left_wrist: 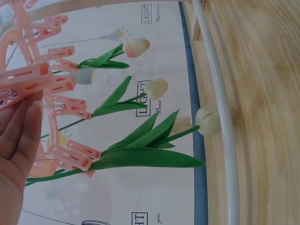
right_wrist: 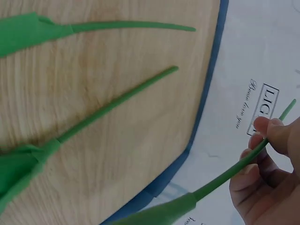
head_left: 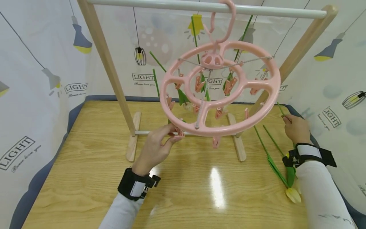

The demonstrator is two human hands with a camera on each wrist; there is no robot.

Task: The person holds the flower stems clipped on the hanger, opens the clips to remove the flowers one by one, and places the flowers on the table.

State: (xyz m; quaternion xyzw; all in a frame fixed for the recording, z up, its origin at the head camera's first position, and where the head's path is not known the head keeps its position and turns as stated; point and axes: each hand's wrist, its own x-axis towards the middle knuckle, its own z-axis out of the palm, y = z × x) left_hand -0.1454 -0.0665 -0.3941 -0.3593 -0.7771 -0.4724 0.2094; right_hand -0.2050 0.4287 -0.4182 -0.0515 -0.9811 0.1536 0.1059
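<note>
A pink round clip hanger [head_left: 226, 129] hangs by its hook from a rack's white bar. At its near left rim my left hand [head_left: 158, 146] pinches a pink clip [left_wrist: 26, 80] between thumb and fingers. My right hand [head_left: 297, 129] holds an artificial tulip by its thin green stem [right_wrist: 227, 173], off to the right; its flower is out of sight. Several tulips hang head down from other clips, among them a white tulip [left_wrist: 156, 89] and a pinkish tulip [left_wrist: 137, 48]. Some clips at the near side hold nothing.
On the table [head_left: 183, 190] at right lie loose tulips, one with a pale yellow flower [head_left: 293, 195], partly under my right forearm. Wooden rack legs [head_left: 110, 70] flank the hanger, and a low white crossbar [left_wrist: 220, 93] runs between the feet. Printed cloth walls enclose the table.
</note>
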